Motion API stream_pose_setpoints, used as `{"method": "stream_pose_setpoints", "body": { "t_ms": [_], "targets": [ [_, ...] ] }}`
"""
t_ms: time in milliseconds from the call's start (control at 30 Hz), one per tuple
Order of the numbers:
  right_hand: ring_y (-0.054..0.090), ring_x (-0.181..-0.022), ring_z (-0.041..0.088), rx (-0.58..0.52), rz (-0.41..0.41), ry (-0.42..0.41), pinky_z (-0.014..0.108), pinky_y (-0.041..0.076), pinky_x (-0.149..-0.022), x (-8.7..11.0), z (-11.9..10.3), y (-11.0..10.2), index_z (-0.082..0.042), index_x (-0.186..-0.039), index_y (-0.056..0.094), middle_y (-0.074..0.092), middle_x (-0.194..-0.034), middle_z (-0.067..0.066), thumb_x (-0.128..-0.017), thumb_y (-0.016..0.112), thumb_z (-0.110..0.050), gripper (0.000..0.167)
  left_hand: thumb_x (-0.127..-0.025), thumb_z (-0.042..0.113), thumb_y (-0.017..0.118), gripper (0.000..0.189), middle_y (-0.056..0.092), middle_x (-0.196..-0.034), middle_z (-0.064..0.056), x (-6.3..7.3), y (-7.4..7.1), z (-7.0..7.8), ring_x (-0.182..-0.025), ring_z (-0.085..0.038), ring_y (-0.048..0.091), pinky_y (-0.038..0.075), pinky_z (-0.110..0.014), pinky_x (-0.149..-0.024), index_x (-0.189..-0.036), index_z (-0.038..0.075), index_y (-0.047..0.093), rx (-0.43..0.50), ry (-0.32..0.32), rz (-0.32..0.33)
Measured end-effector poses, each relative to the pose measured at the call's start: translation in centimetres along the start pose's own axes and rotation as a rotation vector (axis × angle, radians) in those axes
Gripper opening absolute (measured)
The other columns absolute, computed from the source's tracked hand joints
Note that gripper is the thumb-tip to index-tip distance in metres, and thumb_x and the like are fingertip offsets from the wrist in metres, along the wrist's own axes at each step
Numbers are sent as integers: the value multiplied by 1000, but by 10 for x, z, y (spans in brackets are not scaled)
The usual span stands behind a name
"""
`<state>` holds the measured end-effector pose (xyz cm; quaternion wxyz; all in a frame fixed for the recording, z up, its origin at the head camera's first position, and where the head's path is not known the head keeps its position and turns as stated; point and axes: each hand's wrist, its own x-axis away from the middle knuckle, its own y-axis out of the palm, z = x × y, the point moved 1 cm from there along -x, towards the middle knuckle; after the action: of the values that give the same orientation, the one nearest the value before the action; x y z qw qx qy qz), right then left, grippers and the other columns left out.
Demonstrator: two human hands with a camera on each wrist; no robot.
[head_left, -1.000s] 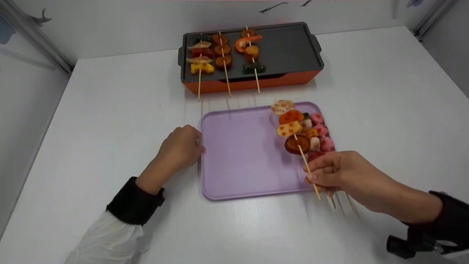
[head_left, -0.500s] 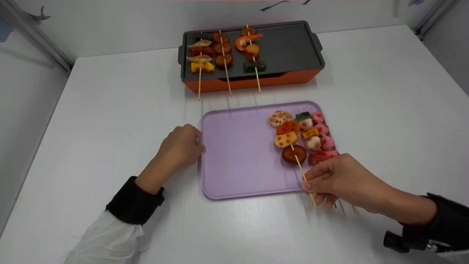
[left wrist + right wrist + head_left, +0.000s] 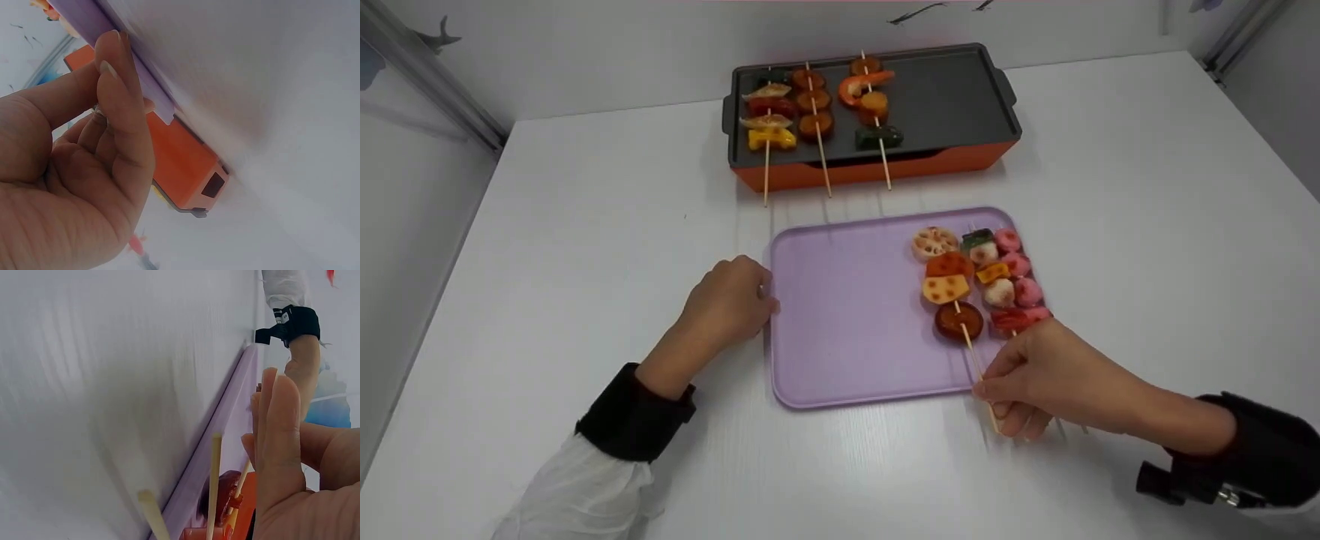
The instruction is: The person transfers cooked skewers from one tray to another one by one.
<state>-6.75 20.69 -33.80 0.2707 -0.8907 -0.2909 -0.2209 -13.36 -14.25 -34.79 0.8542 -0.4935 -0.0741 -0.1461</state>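
In the head view, my right hand (image 3: pixel 1042 379) pinches the stick end of a food skewer (image 3: pixel 947 289) threaded with a lotus root slice, an orange piece, a spotted yellow piece and a brown round. This skewer lies over the right part of a lilac tray (image 3: pixel 840 315), its stick crossing the front rim. Beside it on the tray are a skewer of mixed pieces (image 3: pixel 999 292) and one of pink balls (image 3: pixel 1027 292), their sticks partly hidden by my right hand. At the tray's left rim, my left hand (image 3: pixel 729 300) holds the edge with curled fingers (image 3: pixel 121 95).
Behind the tray stands an orange tabletop grill (image 3: pixel 960 159) with a dark plate. Three skewers lie on its left and middle: a mixed one (image 3: pixel 771 107), one of brown rounds (image 3: pixel 814 101) and a shrimp one (image 3: pixel 873 97). White walls (image 3: pixel 607 52) border the white table (image 3: pixel 585 210).
My right hand has brought the skewer down and toward the front, so its food pieces now sit lower over the tray, left of the other skewers. The left hand has stayed at the rim.
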Motion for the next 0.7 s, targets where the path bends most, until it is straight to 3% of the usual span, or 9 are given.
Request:
{"method": "stream_pose_setpoints", "body": {
  "t_ms": [100,167,300,367,433,500,567,700],
  "targets": [
    [70,-59,24,75,48,-26,32,57,-51,3,-2,-6,-4,-93,78,72,-73,9,-100,74,-27,24,-96,1,68,37,52,-56,-1,0,0,0,-51,-13,47,36,-26,-50,-62,8,55,4,-3,-1],
    [66,-54,21,156,120,-94,27,50,-46,4,-4,-11,-6,-94,78,69,-70,6,-101,73,-27,22,-96,1,68,38,52,-56,-1,0,0,0,-51,-13,47,36,-26,-50,-62,9,54,6,-1,0],
    [53,-51,12,343,346,-309,23,37,-44,4,-3,-26,-6,-99,80,70,-72,0,-100,74,-18,13,-96,1,67,39,52,-56,-2,0,0,-1,-51,-13,48,37,-26,-50,-61,9,52,6,3,1],
    [48,-54,9,460,488,-406,23,37,-46,1,0,-35,-5,-99,81,70,-74,-2,-98,76,-13,9,-96,1,67,40,52,-56,-2,0,0,-1,-52,-13,47,37,-26,-50,-60,9,52,5,3,0],
    [48,-55,9,562,603,-453,25,37,-47,-3,4,-46,-3,-98,80,71,-75,0,-96,77,-10,8,-96,1,67,39,52,-57,-2,0,0,-1,-52,-14,47,36,-26,-51,-60,9,52,3,2,0],
    [48,-56,11,647,686,-463,27,37,-47,-9,9,-57,-1,-98,80,70,-74,3,-96,76,-8,9,-96,1,67,38,52,-57,-2,0,0,-1,-52,-14,47,36,-27,-51,-61,9,53,-3,-2,0],
    [51,-57,15,693,709,-437,29,38,-49,-16,14,-69,2,-97,79,72,-76,8,-95,75,-7,10,-96,2,67,36,52,-58,-2,0,0,-1,-53,-14,47,37,-27,-51,-62,8,56,-8,-4,0],
    [57,-62,20,640,600,-308,31,40,-52,-32,20,-89,4,-97,79,74,-82,14,-97,74,-10,15,-96,2,68,31,55,-60,-3,-1,1,-1,-54,-15,50,38,-27,-51,-67,6,61,-11,-11,-6]
  ]
}}
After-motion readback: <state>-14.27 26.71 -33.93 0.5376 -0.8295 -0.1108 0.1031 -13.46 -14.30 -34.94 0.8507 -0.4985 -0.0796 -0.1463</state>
